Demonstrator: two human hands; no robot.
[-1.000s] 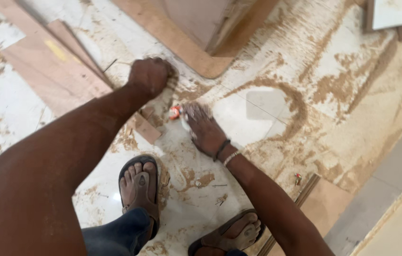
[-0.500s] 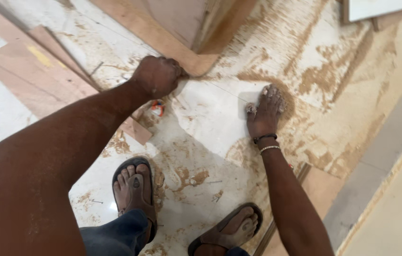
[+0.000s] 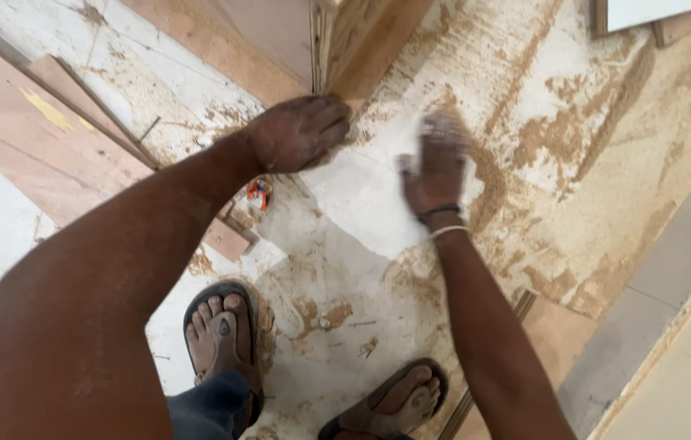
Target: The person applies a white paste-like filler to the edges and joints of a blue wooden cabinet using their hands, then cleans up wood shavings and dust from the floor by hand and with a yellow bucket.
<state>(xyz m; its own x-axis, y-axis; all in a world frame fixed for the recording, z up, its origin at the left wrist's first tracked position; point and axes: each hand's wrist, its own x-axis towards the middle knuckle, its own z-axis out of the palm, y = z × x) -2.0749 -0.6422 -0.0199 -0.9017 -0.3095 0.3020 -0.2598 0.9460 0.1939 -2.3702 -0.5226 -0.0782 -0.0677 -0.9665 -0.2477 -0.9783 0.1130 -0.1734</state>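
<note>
This is a carpentry workshop or fit-out site. Sawdust [image 3: 541, 147] lies in thick drifts over the pale floor [image 3: 3, 220]; plywood offcuts [image 3: 28, 147] lie about, and the corner of a plywood cabinet [image 3: 345, 41] stands on the floor.

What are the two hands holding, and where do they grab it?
Nothing is clearly held. The left hand rests curled on the dusty floor beside the wooden board corner. The right hand, blurred, lies flat with fingers spread on sawdust.
</note>
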